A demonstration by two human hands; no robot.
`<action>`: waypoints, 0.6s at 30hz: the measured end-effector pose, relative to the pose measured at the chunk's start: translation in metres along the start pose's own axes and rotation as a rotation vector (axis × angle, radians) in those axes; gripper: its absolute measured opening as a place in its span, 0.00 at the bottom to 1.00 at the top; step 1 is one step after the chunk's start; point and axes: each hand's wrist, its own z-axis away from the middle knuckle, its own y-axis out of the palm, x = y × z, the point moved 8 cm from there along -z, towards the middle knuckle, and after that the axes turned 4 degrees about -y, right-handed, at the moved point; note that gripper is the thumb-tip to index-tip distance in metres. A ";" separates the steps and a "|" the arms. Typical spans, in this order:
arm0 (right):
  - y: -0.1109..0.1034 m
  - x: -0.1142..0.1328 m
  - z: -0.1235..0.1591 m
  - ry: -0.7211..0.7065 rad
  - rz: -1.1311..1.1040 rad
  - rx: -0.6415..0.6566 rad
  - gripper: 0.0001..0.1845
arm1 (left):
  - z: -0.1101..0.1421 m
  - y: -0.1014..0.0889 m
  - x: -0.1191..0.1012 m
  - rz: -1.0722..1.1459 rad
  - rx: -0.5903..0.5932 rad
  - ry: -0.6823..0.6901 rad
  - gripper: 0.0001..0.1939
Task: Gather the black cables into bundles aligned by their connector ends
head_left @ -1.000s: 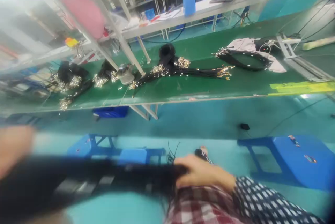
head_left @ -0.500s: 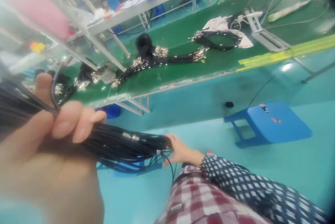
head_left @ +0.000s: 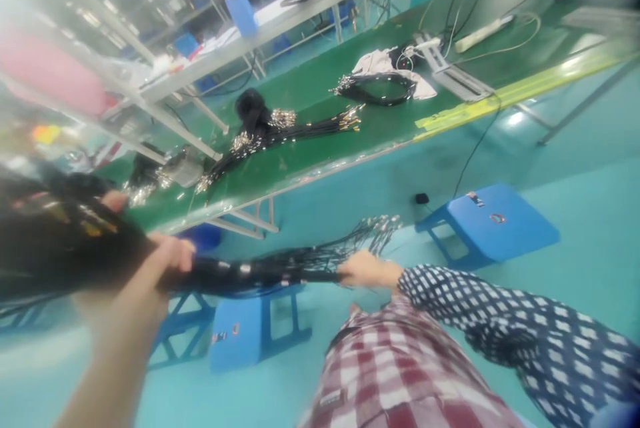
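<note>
A thick bundle of black cables stretches across the head view between my two hands. My left hand is wrapped round the bundle at the left, its fingers partly blurred. Beyond it the cables bulge toward the left edge, with a few gold-coloured ends showing. My right hand is closed on the bundle's right part, in front of my checked apron. Loose cable ends with shiny metal connectors fan out above and behind my right hand.
A long green-topped bench runs behind, bearing black cable bundles, a coiled bundle and a white cloth. Yellow tape edges it. Blue stools stand at right and below the bundle. A dark cord reaches the floor.
My left hand has moved away from the camera and the bundle is more stretched out. The connector ends now fan out by my right hand. The view has shifted rightward.
</note>
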 end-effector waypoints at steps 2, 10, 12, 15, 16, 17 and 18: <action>0.003 -0.011 0.009 0.050 0.011 -0.049 0.06 | -0.002 0.000 0.000 0.029 0.051 0.049 0.19; -0.020 -0.068 0.017 0.176 -0.023 -0.159 0.22 | 0.000 0.004 0.034 0.297 -0.186 -0.115 0.15; -0.001 -0.070 0.030 0.209 -0.051 -0.117 0.21 | 0.018 0.030 0.062 0.327 0.001 -0.351 0.13; 0.021 -0.084 0.059 0.284 -0.088 -0.056 0.18 | 0.036 0.042 0.097 0.071 0.395 -0.600 0.14; 0.024 -0.092 0.070 0.314 -0.099 -0.042 0.17 | 0.027 0.030 0.102 -0.040 0.395 -0.571 0.14; 0.025 -0.101 0.081 0.348 -0.107 -0.034 0.17 | 0.011 0.010 0.101 -0.139 0.286 -0.483 0.14; 0.024 -0.110 0.092 0.385 -0.113 -0.032 0.16 | -0.006 -0.009 0.095 -0.182 0.130 -0.382 0.14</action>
